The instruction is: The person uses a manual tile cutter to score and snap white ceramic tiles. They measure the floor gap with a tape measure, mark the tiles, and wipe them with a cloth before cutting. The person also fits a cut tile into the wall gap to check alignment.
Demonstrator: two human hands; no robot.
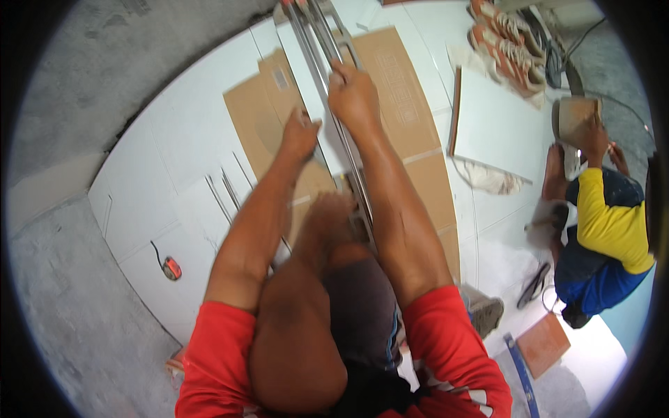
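A manual tile cutter (354,157) with long metal rails lies lengthwise in front of me on flattened brown cardboard (401,90). Under its rails rests a white tile (304,64). My right hand (354,99) is closed round the cutter's handle near the far part of the rails. At the tile's left edge, my left hand (301,135) has its fingers curled against it; their undersides are hidden. My bare foot (331,212) is by the near end of the cutter, slightly blurred.
Thin metal strips (228,189) and a red tape measure (170,267) lie on the white floor at left. Another white tile (493,132) and shoes (507,45) are at right. A crouching co-worker in a yellow-sleeved top (613,219) holds a brownish tile (577,118).
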